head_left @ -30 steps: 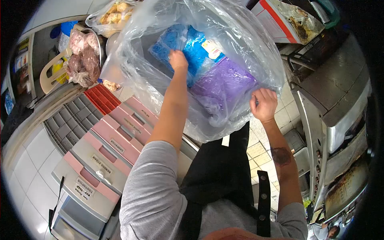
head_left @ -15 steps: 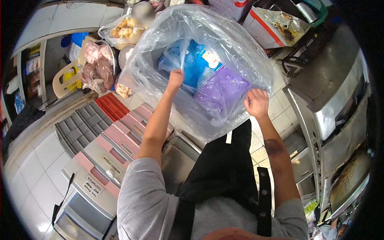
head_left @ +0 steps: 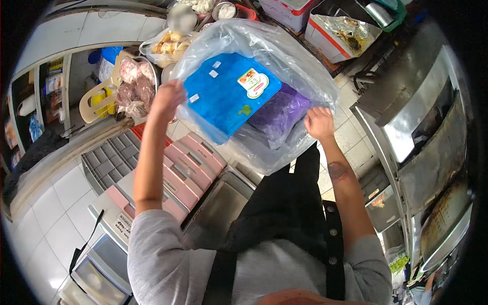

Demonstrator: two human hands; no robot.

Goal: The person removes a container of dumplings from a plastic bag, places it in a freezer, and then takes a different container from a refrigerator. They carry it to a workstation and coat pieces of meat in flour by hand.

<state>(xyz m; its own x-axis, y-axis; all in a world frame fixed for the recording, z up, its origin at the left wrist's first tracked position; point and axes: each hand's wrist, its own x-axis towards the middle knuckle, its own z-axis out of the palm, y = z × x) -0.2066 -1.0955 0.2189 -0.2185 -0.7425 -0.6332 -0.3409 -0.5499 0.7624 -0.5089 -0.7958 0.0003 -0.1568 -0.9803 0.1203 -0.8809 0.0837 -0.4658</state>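
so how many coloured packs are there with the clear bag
2. A blue pack gripped by the left hand at the mouth of the clear plastic bag, and a purple pack inside it. Others may lie hidden beneath.

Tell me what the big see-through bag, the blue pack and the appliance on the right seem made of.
Clear bag: thin plastic film, glossy; it wrinkles and shows its contents. Blue pack: likely plastic wrap, shiny, with a printed label. Appliance: apparently stainless steel, brushed grey with reflections.
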